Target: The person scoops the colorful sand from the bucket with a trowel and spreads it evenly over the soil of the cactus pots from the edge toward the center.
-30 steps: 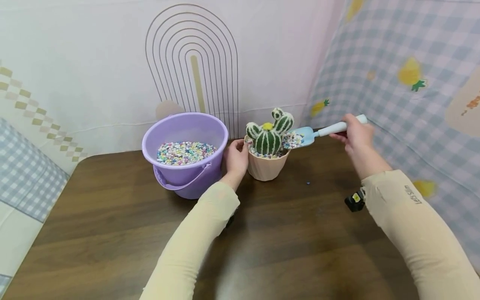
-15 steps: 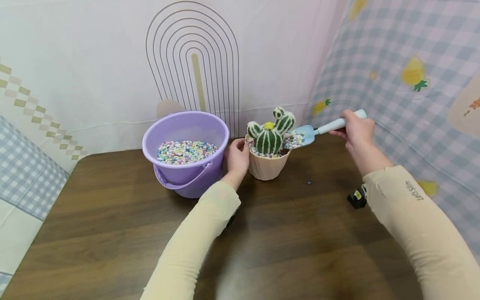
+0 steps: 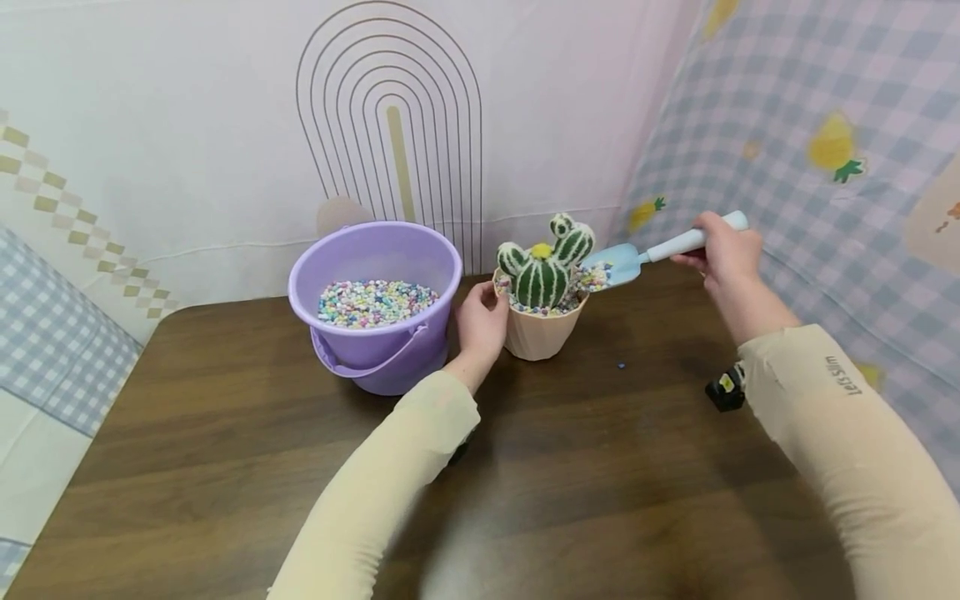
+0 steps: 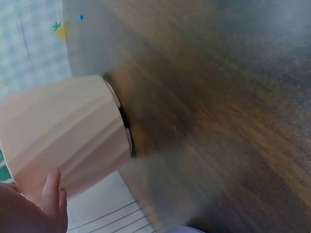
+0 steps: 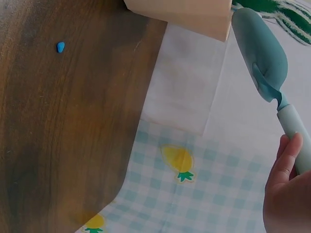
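A green cactus (image 3: 542,282) with white stripes and a yellow top stands in a beige ribbed flower pot (image 3: 542,335), with coloured pebbles around its base. My left hand (image 3: 482,321) holds the pot's left rim; in the left wrist view its fingers (image 4: 51,191) lie on the pot's outer wall. In my right hand (image 3: 729,254) is the pale handle of a light blue trowel (image 3: 622,262). The blade reaches the pot's right rim with pebbles on its front part. The right wrist view shows the blade's underside (image 5: 265,48) at the rim.
A purple bucket (image 3: 300,300) partly filled with coloured pebbles (image 3: 375,303) stands left of the pot, its handle hanging down in front. One small blue pebble (image 3: 621,365) lies on the brown wooden table (image 3: 570,483). Printed cloth (image 3: 780,133) hangs close behind and at the right.
The trowel has drawn back slightly to the right, with fewer pebbles on its blade. Pebbles now cover the dark gap at the pot's right side. My left hand keeps its hold.
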`<action>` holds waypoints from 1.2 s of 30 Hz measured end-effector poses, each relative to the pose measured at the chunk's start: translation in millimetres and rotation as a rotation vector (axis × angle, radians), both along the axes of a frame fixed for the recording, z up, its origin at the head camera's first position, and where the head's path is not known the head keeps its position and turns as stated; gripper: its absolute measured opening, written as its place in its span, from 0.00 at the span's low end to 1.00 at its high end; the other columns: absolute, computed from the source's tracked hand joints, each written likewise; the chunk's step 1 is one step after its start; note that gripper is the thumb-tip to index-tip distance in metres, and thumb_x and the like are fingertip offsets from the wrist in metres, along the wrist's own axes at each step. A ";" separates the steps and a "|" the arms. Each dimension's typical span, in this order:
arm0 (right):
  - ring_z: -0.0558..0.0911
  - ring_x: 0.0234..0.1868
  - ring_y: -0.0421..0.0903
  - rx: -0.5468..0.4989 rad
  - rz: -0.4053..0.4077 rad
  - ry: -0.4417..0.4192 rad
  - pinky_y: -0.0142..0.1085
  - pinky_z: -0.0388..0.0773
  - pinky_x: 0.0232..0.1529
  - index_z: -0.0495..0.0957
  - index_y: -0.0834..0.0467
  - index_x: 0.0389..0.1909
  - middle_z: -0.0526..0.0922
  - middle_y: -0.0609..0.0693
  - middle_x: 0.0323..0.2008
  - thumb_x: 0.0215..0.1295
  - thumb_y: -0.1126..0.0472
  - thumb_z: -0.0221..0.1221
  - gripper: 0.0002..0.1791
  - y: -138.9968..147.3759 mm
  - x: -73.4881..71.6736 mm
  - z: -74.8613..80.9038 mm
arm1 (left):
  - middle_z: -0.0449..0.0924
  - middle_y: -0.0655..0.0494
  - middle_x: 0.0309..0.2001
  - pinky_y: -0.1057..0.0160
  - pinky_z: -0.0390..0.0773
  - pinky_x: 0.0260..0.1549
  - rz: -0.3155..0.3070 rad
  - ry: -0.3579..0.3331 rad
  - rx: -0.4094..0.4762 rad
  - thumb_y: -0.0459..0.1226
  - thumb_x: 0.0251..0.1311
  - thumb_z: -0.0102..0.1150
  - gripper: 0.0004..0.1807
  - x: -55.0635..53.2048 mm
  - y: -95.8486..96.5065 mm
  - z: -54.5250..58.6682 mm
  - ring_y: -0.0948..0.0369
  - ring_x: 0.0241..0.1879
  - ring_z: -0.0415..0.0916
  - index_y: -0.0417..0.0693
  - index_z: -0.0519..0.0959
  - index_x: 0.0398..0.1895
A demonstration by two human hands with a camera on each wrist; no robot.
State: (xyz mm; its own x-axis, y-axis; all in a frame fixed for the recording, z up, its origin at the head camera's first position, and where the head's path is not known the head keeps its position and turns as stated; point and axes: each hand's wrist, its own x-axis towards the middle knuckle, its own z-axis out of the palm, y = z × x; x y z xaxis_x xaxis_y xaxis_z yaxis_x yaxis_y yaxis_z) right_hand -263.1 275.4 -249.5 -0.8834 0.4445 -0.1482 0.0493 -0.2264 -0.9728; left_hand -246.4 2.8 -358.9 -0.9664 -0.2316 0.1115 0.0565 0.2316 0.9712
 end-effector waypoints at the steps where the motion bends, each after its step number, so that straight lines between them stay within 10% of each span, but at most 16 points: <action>1: 0.84 0.16 0.38 -0.001 0.003 0.001 0.29 0.83 0.19 0.62 0.59 0.44 0.78 0.45 0.18 0.69 0.64 0.55 0.11 0.1 -0.1 1.1 | 0.85 0.38 0.58 0.53 0.82 0.61 -0.004 0.005 -0.002 0.33 0.73 0.57 0.18 1.2 0.2 0.0 0.47 0.60 0.81 0.33 0.79 0.62; 36: 0.86 0.19 0.39 0.000 0.032 0.020 0.31 0.85 0.21 0.61 0.59 0.46 0.76 0.47 0.25 0.69 0.65 0.55 0.12 2.0 -2.9 16.0 | 0.85 0.38 0.56 0.53 0.83 0.58 -0.007 -0.020 -0.009 0.35 0.70 0.61 0.20 4.8 0.7 -1.2 0.47 0.55 0.82 0.35 0.79 0.62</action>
